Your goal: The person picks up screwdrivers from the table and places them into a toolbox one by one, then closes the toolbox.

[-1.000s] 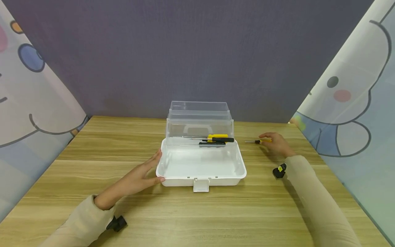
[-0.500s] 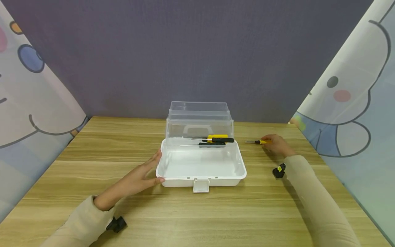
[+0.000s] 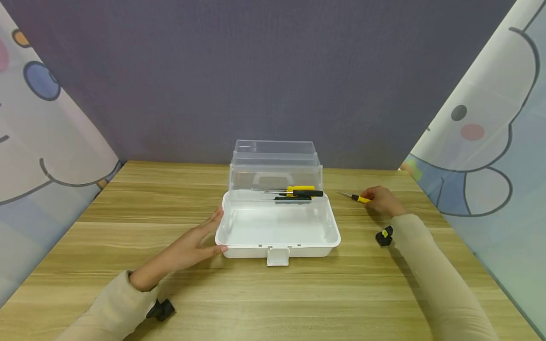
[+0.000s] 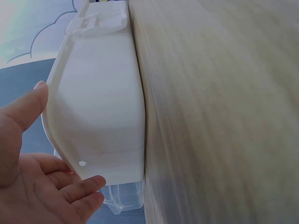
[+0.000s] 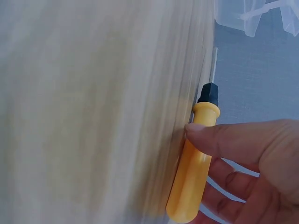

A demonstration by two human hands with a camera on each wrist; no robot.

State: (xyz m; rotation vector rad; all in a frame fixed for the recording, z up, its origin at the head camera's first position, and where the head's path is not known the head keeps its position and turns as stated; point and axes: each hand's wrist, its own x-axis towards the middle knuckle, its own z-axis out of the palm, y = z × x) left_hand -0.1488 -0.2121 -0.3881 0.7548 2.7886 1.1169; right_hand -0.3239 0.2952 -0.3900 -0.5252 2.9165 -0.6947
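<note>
A grey wall [image 3: 273, 76] rises behind the wood-grained table [image 3: 298, 303] between two cartoon-printed sheets [image 3: 477, 109].

From far off, I see the desk [image 3: 277, 303] through my head camera, high up, looking forward and down to both far corners. My left wrist camera [image 3: 161, 310] sits low and close, tipped sideways, facing the white box [image 4: 98, 93] and left hand [image 3: 192, 246]. My right wrist camera [image 3: 384, 236], tipped too, looks from very near at the screwdriver [image 5: 190, 175] and right hand [image 3: 382, 201]. The head view shares all these, but smaller.
</note>
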